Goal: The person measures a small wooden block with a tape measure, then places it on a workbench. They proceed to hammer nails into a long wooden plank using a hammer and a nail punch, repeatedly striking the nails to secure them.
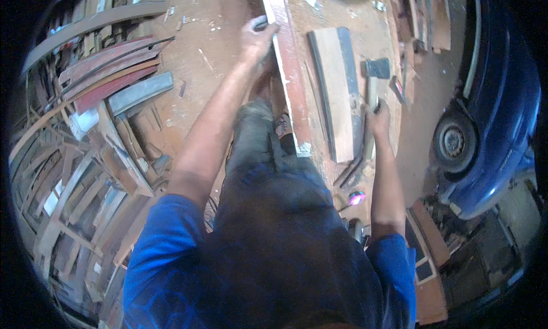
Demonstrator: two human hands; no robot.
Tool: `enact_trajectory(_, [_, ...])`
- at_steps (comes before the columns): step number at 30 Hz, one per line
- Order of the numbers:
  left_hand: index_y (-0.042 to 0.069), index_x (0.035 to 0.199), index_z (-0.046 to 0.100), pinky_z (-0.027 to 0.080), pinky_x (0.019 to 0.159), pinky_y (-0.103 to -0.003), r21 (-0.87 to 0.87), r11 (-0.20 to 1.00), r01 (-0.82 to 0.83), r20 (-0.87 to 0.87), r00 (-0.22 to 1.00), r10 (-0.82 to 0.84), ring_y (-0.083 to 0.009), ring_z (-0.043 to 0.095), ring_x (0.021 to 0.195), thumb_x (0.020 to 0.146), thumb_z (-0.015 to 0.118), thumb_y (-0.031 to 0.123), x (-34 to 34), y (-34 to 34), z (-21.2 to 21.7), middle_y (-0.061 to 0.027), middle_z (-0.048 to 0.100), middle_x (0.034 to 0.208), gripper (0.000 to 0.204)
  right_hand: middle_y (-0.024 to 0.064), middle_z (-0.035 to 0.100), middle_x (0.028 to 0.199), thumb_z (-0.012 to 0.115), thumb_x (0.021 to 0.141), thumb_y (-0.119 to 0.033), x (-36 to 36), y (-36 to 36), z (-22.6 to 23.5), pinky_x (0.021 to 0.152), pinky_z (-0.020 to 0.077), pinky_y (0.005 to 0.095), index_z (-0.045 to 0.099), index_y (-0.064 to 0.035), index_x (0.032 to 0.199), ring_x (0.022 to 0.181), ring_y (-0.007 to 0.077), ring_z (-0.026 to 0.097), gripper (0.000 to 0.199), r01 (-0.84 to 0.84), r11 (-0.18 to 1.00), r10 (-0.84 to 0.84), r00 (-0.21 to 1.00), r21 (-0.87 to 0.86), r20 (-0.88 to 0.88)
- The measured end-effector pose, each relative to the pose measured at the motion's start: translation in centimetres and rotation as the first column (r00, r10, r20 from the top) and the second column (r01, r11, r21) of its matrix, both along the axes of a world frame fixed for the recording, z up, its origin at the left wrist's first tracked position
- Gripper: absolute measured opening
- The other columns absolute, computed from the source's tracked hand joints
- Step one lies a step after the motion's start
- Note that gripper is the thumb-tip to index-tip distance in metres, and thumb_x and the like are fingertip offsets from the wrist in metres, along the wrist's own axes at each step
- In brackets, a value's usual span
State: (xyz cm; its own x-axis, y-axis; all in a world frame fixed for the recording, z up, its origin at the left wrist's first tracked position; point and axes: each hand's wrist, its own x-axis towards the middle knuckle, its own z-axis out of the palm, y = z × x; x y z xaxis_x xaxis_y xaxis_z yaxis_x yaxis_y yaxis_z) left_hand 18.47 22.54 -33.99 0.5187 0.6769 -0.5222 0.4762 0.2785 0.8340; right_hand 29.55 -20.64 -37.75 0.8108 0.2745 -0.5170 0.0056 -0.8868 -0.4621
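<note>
My left hand (257,39) grips the edge of a long reddish wooden board (292,77) that stands on its edge and runs from the top of the view down toward my legs. My right hand (378,119) is closed around the wooden handle of a hatchet (377,69), whose grey steel head points away from me. Between the two hands a shorter pale plank (334,95) with dark edges lies flat on the ground. My blue sleeves and dark trousers fill the lower middle.
A heap of curved and straight wooden strips (97,83) lies at the left, with more offcuts (85,203) below it. A dark blue car with a wheel (455,143) stands at the right. Sawdust-covered dirt ground (200,49) lies around. Timber pieces (429,15) lie at top right.
</note>
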Motion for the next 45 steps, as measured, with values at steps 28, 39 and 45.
enact_trajectory(28, [-0.004, 0.149, 0.041, 0.041, 0.113, -0.044, 0.342, 0.940, -0.021, 0.177, 0.983, -0.043, -0.0340, 0.055, 0.131, 0.088, 0.080, 0.033, -2.9, -7.5, -3.9, -0.0241, 0.059, 0.136, 0.081, 0.0226, 0.071, 0.113, 0.068, 0.088, -0.061, 2.1, 21.6, 17.7, 0.093, 0.0522, 0.0431, 0.064, -0.0032, 0.131, 0.108, 0.0349, 0.067, 0.072, -0.349, 0.867, 0.366, 0.931, 0.355, 0.022])
enact_trajectory(39, [-0.003, 0.156, 0.034, 0.024, 0.124, -0.039, 0.469, 0.877, 0.107, 0.111, 0.978, -0.178, -0.0295, 0.035, 0.150, 0.109, 0.049, 0.029, -1.6, -8.9, -0.1, -0.0196, 0.038, 0.161, 0.059, 0.0230, 0.073, 0.106, 0.075, 0.085, -0.055, 8.8, 34.5, 12.0, 0.094, 0.0549, 0.0473, 0.071, -0.0035, 0.119, 0.104, 0.0394, 0.070, 0.062, -0.611, 0.762, 0.610, 0.788, 0.215, 0.078])
enact_trajectory(45, [-0.006, 0.149, 0.042, 0.034, 0.118, -0.044, 0.447, 0.894, 0.039, 0.063, 0.995, -0.074, -0.0353, 0.048, 0.140, 0.108, 0.051, 0.032, -2.1, -8.9, -1.1, -0.0236, 0.051, 0.148, 0.056, 0.0257, 0.072, 0.111, 0.075, 0.083, -0.059, 8.9, 34.0, 12.2, 0.095, 0.0546, 0.0481, 0.071, -0.0041, 0.119, 0.106, 0.0410, 0.069, 0.066, -0.732, 0.655, 0.739, 0.672, 0.190, 0.040])
